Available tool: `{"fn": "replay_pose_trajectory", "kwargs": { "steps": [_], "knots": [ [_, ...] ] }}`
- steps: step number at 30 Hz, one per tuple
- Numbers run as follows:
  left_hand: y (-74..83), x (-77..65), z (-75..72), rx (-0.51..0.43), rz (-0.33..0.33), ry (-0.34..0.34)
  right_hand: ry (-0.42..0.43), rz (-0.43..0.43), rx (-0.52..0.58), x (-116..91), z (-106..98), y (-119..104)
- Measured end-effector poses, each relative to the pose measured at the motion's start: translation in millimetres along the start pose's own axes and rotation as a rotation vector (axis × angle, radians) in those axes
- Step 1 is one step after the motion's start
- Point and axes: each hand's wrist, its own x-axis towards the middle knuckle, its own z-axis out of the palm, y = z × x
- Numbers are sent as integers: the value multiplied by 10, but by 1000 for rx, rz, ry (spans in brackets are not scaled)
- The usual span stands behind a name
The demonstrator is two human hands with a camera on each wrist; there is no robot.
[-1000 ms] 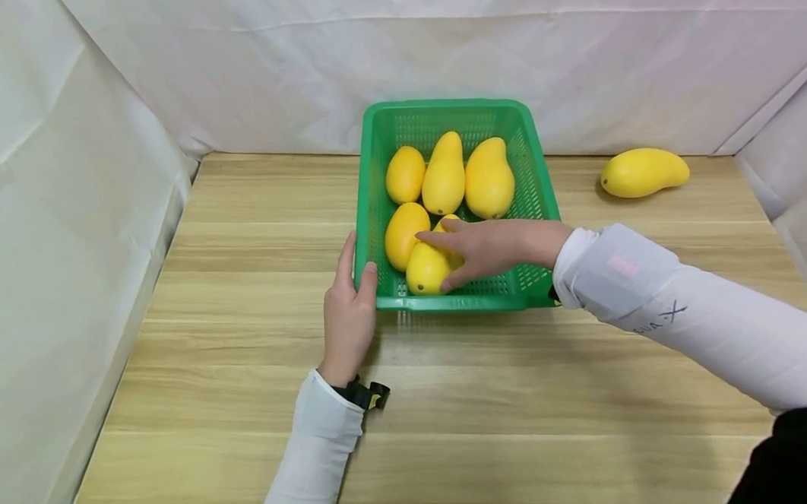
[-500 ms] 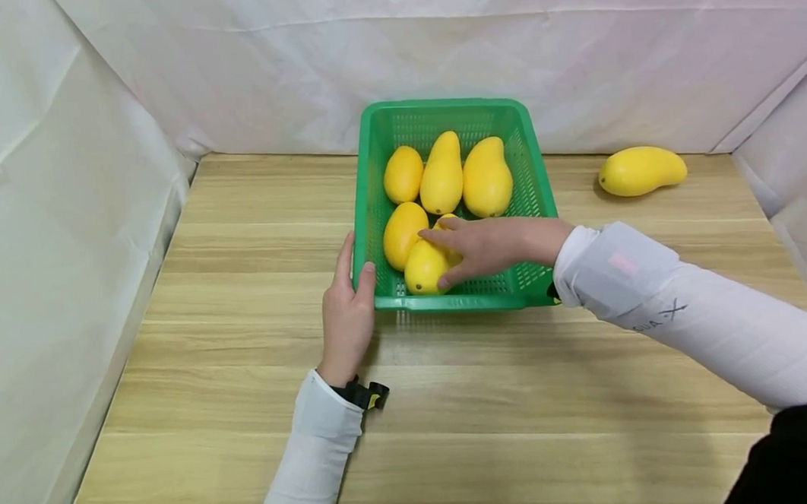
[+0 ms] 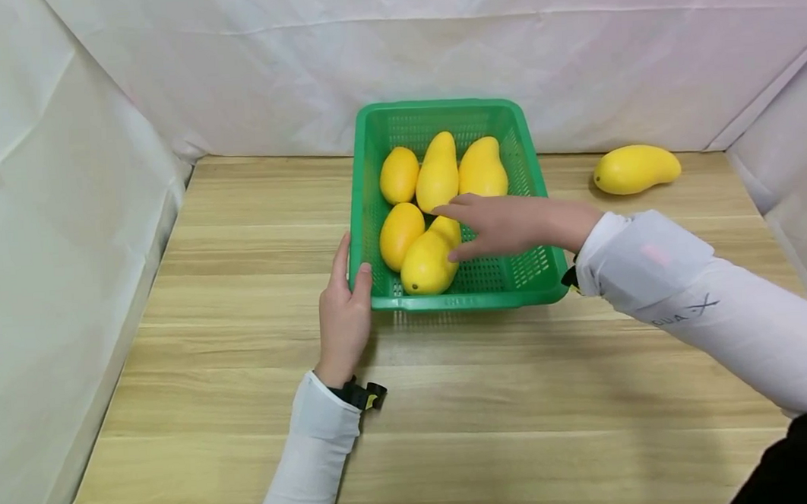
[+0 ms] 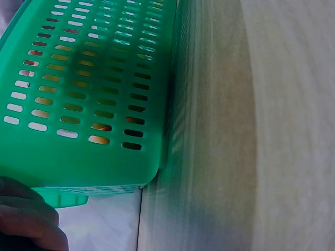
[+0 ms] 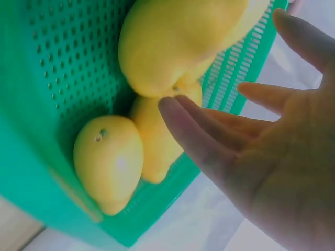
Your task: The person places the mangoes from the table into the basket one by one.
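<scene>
A green plastic basket [image 3: 471, 302] holds several yellow mangoes. My left hand [image 3: 344, 316] grips its front left corner, thumb at the rim and fingers along the outer side; in the left wrist view its curled fingers [image 4: 31, 222] show beside the slotted wall. Over the basket is my right hand [image 3: 511, 222], its fingers spread and holding nothing. Below the thumb lies the front mango [image 3: 426, 264], next to a rounder mango [image 3: 403, 235]. The right wrist view shows the fingertips near the back mangoes, one of them a plump mango [image 5: 108, 163]; contact cannot be told.
Another mango [image 3: 636, 169] lies on the wooden table [image 3: 493, 399] at the back right, outside the basket. White cloth [image 3: 264, 76] hangs behind the table and at both sides.
My right hand has let go of the front mango, lifted, and moved back and to the right. That mango stays in the basket. My left hand keeps its place at the corner.
</scene>
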Motion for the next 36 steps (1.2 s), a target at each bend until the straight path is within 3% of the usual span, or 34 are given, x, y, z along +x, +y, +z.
{"fn": "replay_pose_trajectory", "kwargs": {
  "steps": [10, 18, 28, 36],
  "knots": [
    [-8, -2, 2, -24, 14, -10, 123, -25, 13, -54, -68, 327],
    [-5, -5, 5, -12, 8, -2, 199, 42, 18, -125, -124, 634],
    [-13, -7, -4, -34, 10, -2, 377, 125, 68, -236, -175, 1159],
    [-3, -25, -21, -34, 15, 1, 403, 228, 31, -325, -137, 1578]
  ]
}}
